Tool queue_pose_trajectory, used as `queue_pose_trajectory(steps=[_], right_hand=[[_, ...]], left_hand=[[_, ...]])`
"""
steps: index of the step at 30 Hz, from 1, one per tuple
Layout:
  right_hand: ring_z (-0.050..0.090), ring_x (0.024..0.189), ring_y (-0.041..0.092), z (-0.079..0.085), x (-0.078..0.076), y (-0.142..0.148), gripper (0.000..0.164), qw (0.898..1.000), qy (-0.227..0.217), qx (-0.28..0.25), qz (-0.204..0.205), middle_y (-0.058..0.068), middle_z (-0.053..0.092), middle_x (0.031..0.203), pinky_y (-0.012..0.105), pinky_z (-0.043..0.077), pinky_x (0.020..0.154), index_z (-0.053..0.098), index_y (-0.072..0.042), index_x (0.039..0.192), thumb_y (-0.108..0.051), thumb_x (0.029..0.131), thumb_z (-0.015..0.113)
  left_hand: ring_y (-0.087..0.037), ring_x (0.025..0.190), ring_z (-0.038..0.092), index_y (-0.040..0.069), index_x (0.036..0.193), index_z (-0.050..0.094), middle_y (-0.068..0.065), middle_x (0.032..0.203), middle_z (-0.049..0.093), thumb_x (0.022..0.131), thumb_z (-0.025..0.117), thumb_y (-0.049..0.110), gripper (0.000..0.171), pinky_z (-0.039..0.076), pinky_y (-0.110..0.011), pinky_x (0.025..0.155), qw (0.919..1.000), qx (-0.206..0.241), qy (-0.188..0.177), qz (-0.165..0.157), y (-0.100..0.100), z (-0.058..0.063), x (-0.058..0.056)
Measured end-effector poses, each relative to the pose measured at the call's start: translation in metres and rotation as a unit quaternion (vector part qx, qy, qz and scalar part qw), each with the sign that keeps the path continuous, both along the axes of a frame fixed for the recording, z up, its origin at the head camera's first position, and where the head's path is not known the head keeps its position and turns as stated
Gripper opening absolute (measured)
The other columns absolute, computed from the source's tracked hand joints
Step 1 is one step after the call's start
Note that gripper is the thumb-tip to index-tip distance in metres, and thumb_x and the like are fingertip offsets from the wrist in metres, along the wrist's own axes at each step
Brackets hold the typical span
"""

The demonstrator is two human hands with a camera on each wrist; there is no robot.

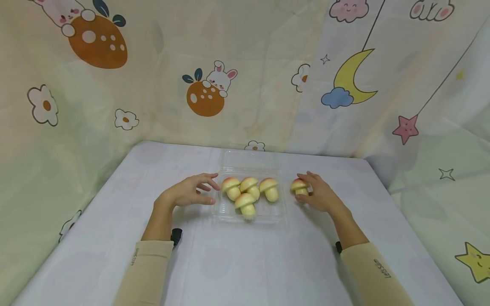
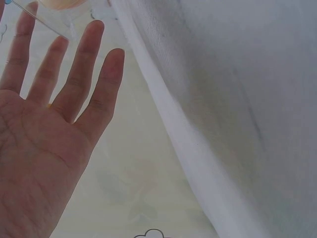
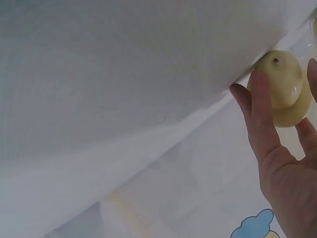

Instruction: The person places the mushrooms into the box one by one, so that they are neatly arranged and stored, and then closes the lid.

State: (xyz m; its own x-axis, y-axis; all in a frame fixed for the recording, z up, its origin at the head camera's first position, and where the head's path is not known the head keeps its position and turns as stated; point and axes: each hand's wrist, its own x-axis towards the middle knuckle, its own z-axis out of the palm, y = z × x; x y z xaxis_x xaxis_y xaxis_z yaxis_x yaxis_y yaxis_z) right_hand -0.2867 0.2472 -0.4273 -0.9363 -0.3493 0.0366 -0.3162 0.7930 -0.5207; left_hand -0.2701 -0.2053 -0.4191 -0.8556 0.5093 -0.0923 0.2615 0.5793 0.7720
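In the head view, a clear plastic clamshell box (image 1: 268, 214) lies with its lid (image 1: 249, 160) folded back. Several mushroom-shaped pieces with red-tinged pale yellow caps sit inside, one mushroom (image 1: 246, 205) in front of the others. Just right of the box, another mushroom (image 1: 298, 185) is on the table, gripped by my right hand (image 1: 319, 192). The right wrist view shows the thumb and fingers around this mushroom (image 3: 285, 84). My left hand (image 1: 191, 189) is by the box's left edge, fingers spread and holding nothing; whether a fingertip touches the edge I cannot tell.
A white cloth covers the table (image 1: 245, 263). Behind it and at both sides hangs a curtain (image 1: 160, 97) printed with rabbits, flowers, a moon and stars. Each wrist carries a small black device, the left device (image 1: 176, 236) showing more plainly.
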Motion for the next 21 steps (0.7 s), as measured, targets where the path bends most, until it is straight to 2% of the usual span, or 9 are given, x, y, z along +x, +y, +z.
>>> queue_pose_trajectory(steps=[7, 11, 16, 21], right_hand=[[0.072, 0.101, 0.04, -0.0015, 0.0019, -0.0006, 0.068, 1.0, 0.01, -0.003, 0.002, 0.034, 0.033, 0.157, 0.064, 0.048, 0.103, 0.045, -0.003, 0.153, -0.018, 0.094, 0.076], [0.071, 0.099, 0.037, -0.0031, 0.0027, 0.0002, 0.067, 1.0, 0.013, -0.005, 0.001, 0.033, 0.044, 0.149, 0.057, 0.055, 0.095, 0.045, -0.003, 0.153, -0.016, 0.094, 0.076], [0.071, 0.097, 0.04, -0.0026, 0.0013, 0.002, 0.066, 0.999, 0.021, -0.031, 0.007, 0.034, 0.047, 0.14, 0.046, 0.062, 0.081, 0.044, -0.001, 0.152, -0.012, 0.094, 0.074], [0.071, 0.094, 0.04, -0.0007, -0.0002, 0.0042, 0.066, 0.998, 0.044, -0.048, 0.019, 0.034, 0.05, 0.136, 0.043, 0.063, 0.08, 0.044, 0.003, 0.15, -0.01, 0.094, 0.074]], left_hand=[[-0.032, 0.137, 0.054, 0.018, 0.131, 0.067, 0.0, 0.168, 0.03, 0.088, 0.082, 0.035, 0.048, 0.045, -0.055, 0.113, 1.0, 0.002, -0.002, -0.001, -0.0001, -0.0013, 0.0004], [-0.032, 0.137, 0.053, 0.018, 0.131, 0.067, 0.002, 0.168, 0.03, 0.088, 0.082, 0.037, 0.049, 0.044, -0.055, 0.113, 1.0, 0.001, -0.004, 0.0, -0.0001, -0.0031, -0.0003], [-0.033, 0.137, 0.053, 0.018, 0.131, 0.067, 0.002, 0.169, 0.029, 0.088, 0.083, 0.036, 0.049, 0.044, -0.055, 0.113, 1.0, 0.004, -0.003, -0.002, -0.0001, -0.0017, -0.0001], [-0.035, 0.138, 0.052, 0.018, 0.131, 0.067, -0.001, 0.169, 0.029, 0.088, 0.082, 0.035, 0.049, 0.044, -0.055, 0.113, 1.0, 0.006, -0.003, -0.004, -0.0007, -0.0007, -0.0003]])
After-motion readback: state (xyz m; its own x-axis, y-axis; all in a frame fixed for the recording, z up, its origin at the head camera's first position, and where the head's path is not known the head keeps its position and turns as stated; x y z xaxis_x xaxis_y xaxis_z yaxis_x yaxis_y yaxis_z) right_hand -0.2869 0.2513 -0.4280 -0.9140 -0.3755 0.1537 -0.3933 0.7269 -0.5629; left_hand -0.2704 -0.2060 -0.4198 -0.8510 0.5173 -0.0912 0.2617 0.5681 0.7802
